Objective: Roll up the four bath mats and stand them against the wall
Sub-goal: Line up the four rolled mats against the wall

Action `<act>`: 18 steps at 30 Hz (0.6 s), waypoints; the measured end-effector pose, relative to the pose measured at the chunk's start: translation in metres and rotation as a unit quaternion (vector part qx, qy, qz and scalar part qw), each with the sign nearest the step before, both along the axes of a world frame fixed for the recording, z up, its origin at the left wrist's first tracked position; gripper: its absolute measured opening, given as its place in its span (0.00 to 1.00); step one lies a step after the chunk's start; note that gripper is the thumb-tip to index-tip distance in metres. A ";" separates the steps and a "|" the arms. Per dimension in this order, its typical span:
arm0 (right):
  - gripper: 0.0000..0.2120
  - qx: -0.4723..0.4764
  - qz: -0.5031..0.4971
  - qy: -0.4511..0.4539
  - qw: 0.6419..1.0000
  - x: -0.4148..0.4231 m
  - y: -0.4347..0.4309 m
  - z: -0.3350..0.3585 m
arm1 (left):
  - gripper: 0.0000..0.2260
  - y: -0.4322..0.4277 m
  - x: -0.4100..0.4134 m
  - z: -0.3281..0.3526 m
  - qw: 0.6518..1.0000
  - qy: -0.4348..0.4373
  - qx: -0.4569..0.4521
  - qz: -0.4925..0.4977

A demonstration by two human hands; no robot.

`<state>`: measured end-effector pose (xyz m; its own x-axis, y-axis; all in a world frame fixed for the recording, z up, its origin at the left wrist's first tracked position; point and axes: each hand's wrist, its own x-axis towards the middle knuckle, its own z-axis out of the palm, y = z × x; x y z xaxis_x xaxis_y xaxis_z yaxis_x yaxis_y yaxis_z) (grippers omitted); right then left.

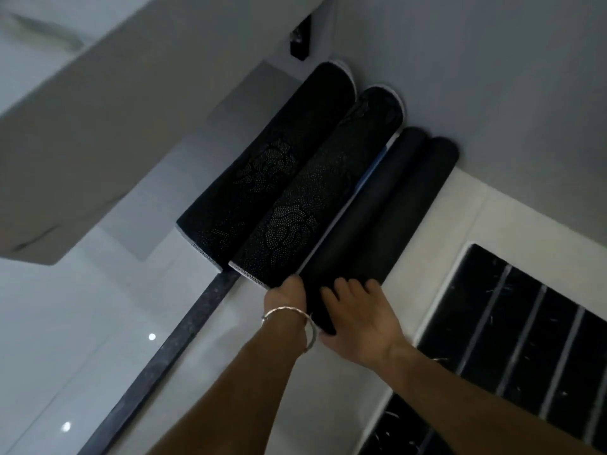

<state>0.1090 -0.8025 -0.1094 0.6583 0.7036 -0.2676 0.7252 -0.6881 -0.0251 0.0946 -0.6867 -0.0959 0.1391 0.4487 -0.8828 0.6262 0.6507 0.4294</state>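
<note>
Reaching in from the bottom edge, the left hand point(285, 298), wearing a bangle point(289, 311), is pressing against the side of the third mat point(361, 224). Its fingers are tucking out of sight between the rolls, so I cannot tell what they are holding. The right hand point(359, 318) is curling over the near end of that mat, fingers on top and thumb below. All four rolled mats are lying side by side and touching, far ends at the wall point(460, 60). The first mat point(262, 159) and second mat point(315, 198) are showing dotted flowers; the third and fourth mat point(427, 198) are plain. Black tiles point(525, 323) are lying to the right, a dark strip point(184, 339) is running left, and a pale cabinet point(82, 142) is crowding the upper left.
</note>
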 end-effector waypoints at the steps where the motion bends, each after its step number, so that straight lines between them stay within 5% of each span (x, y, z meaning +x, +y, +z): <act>1: 0.24 0.003 0.005 -0.007 1.000 0.003 0.001 0.000 | 0.05 -0.003 0.003 0.003 1.000 -0.012 -0.010 0.025; 5: 0.21 0.006 0.008 0.011 1.000 0.014 0.002 0.000 | 0.05 -0.007 0.015 0.010 0.999 -0.022 -0.010 0.035; 11: 0.29 -0.017 0.009 0.142 0.990 0.029 0.005 0.028 | 0.14 0.002 -0.006 0.002 0.995 -0.002 0.008 -0.104; 15: 0.27 0.060 0.015 0.088 0.994 0.046 0.017 0.035 | 0.10 0.025 -0.028 0.003 0.990 0.056 -0.030 -0.125; 18: 0.32 0.158 0.016 0.046 0.986 0.047 0.038 0.034 | 0.07 0.056 -0.035 0.000 0.992 0.057 0.047 -0.098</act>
